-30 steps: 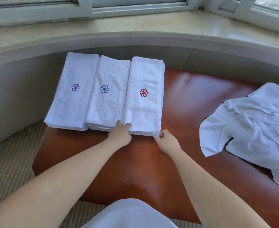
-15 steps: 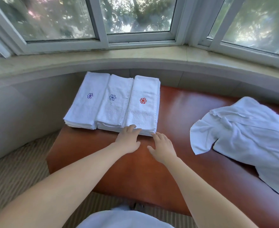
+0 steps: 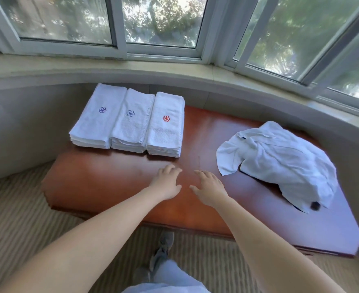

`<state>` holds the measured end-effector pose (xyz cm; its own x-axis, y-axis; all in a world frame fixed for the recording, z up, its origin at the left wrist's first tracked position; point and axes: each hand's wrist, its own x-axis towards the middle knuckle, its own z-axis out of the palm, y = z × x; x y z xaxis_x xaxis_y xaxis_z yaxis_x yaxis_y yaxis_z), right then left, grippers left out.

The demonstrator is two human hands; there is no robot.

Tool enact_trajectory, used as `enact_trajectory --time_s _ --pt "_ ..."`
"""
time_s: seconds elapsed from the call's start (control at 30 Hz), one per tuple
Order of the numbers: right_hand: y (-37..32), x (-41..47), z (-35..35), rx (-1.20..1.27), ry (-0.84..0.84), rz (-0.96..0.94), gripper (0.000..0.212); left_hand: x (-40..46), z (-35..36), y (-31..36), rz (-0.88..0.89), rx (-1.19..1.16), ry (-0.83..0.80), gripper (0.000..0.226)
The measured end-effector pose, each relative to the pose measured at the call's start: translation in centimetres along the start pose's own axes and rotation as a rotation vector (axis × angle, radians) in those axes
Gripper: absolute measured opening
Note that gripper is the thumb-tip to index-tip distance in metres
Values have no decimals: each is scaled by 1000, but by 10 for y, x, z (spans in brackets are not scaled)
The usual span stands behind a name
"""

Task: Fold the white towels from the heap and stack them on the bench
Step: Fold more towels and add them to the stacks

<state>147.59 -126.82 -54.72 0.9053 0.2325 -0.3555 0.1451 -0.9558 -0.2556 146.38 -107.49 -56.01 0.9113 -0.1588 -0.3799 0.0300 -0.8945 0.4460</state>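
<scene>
Three stacks of folded white towels lie side by side at the left back of the red-brown bench [image 3: 115, 178]: a left stack [image 3: 96, 121] with a purple flower mark, a middle stack [image 3: 132, 125] with a blue one, and a right stack [image 3: 165, 127] with a red one. A heap of unfolded white towels [image 3: 280, 161] lies at the bench's right. My left hand [image 3: 167, 182] and my right hand [image 3: 209, 188] hover over the bare bench between stacks and heap, fingers spread, holding nothing and touching no towel.
A curved stone windowsill [image 3: 174, 70] and window frames run behind the bench. Striped carpet [image 3: 15, 218] covers the floor in front. My shoe [image 3: 163, 248] stands by the bench's front edge. A small dark spot [image 3: 315, 205] shows at the heap's near corner.
Both hands let go of the right stack's near edge and drew back toward me, now spread above the bench. The view has pulled back and tilted up, showing more window.
</scene>
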Motion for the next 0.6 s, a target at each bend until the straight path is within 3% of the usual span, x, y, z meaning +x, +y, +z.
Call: enact_trajectory --time_s 0.27,0.6 --pt "68 -60 -16 60 23 155 69 -5 21 76 107 -26 -47 64" --pt "210 -109 -53 180 108 280 67 35 60 226 194 81 -81 63"
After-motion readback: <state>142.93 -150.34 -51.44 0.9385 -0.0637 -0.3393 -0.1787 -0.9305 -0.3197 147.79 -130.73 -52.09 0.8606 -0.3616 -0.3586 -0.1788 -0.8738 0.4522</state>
